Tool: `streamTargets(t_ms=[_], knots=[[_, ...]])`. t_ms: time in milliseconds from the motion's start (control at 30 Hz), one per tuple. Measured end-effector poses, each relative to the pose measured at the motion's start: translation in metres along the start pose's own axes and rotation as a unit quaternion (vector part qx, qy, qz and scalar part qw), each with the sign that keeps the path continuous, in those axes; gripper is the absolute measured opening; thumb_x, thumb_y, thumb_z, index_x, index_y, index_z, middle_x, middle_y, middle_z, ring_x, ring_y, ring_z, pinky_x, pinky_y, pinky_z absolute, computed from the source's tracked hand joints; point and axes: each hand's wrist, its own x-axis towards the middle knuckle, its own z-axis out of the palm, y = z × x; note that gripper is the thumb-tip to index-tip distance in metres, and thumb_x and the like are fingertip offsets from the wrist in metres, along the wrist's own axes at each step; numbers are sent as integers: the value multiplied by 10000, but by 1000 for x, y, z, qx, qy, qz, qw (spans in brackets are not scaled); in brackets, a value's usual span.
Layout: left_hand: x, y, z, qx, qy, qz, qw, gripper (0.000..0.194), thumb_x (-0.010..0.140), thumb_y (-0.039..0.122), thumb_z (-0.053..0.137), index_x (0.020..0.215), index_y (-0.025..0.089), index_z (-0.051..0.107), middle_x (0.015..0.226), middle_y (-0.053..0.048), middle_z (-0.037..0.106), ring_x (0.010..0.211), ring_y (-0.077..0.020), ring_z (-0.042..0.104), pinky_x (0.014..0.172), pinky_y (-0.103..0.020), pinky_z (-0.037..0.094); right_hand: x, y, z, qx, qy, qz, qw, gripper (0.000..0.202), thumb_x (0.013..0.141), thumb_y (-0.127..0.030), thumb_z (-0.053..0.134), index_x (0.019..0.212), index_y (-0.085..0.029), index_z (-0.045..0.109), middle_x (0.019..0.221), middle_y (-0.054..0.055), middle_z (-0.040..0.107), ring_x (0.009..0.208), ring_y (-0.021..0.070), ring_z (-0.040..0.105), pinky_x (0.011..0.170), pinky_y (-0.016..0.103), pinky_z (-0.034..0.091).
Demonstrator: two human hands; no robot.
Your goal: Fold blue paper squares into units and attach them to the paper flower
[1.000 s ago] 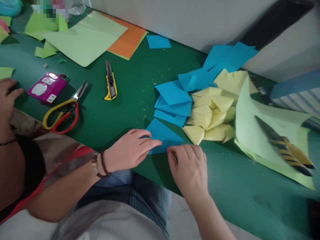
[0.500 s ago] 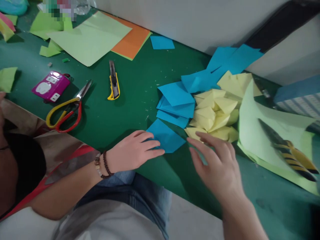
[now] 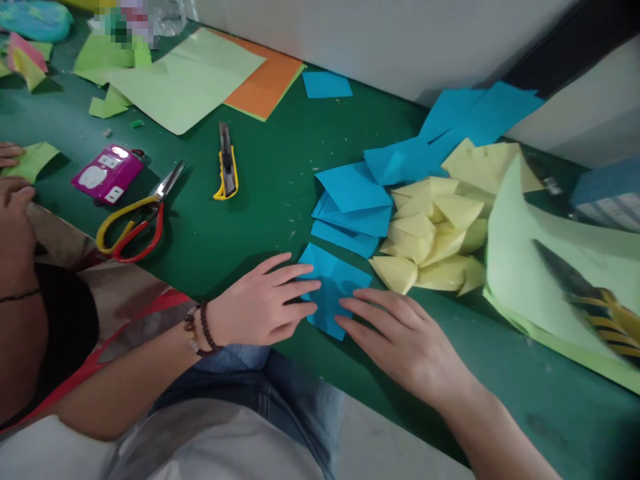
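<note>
A blue paper piece (image 3: 333, 283) lies flat on the green table near its front edge. My left hand (image 3: 270, 300) rests on its left side with the fingers spread. Over its right side, my right hand (image 3: 400, 333) has its fingertips on the paper, fingers stretched out. Just behind is a stack of blue paper (image 3: 353, 190). Folded yellow paper pieces (image 3: 433, 233) sit beside that stack, to the right.
Scissors (image 3: 145, 223), a yellow cutter (image 3: 227, 167) and a purple socket block (image 3: 107, 175) lie to the left. Light green sheets (image 3: 540, 267) bear another cutting tool (image 3: 595, 300) at right. Another person's hand (image 3: 15, 207) is at the left edge.
My right hand has moved left and down onto the blue paper. The paper has turned and lies closer to the table's front edge. Another person's hands have come into view at left.
</note>
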Motion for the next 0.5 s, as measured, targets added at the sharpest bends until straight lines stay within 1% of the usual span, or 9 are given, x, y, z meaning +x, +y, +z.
streamTargets(t_ms=[67, 167, 267, 400, 500], knots=[[1, 0, 0, -1, -2, 5, 1000, 255, 921, 231, 526, 1121, 206, 681, 1348, -35, 600, 1323, -248, 458, 1156, -487, 334, 0, -1, 2, 27, 5, 17, 999, 160, 916, -153, 568, 954, -208, 713, 1000, 55, 734, 1044, 218, 635, 857, 385, 537], [2, 0, 1, 0, -9, 32, 999, 273, 917, 214, 525, 1141, 154, 669, 1255, -60, 657, 1233, -223, 538, 1124, -423, 404, 6, 2, 6, 64, 8, 40, 997, 136, 908, -166, 583, 916, -213, 710, 895, 40, 723, 957, 208, 638, 813, 368, 537], [1, -1, 1, -6, 2, 46, 999, 246, 922, 215, 516, 1086, 148, 687, 1191, -63, 690, 1179, -215, 583, 1076, -387, 463, 14, 5, 9, 92, -7, 66, 994, 141, 930, -210, 557, 936, -206, 698, 823, 36, 708, 866, 198, 618, 766, 360, 539], [-1, -1, 1, -11, 14, 45, 999, 190, 912, 265, 554, 954, 171, 714, 1201, -67, 687, 1202, -238, 585, 1064, -401, 480, 19, 7, 14, 149, -16, 129, 980, 129, 935, -226, 555, 1016, -190, 647, 837, 38, 701, 834, 187, 605, 730, 337, 537], [-2, 0, -1, -8, 8, 45, 999, 188, 913, 296, 565, 927, 179, 712, 1221, -67, 679, 1213, -236, 583, 1064, -402, 482, 19, 7, 18, 175, 2, 158, 972, 74, 919, -205, 578, 981, -195, 618, 837, 31, 702, 830, 183, 608, 713, 326, 531]])
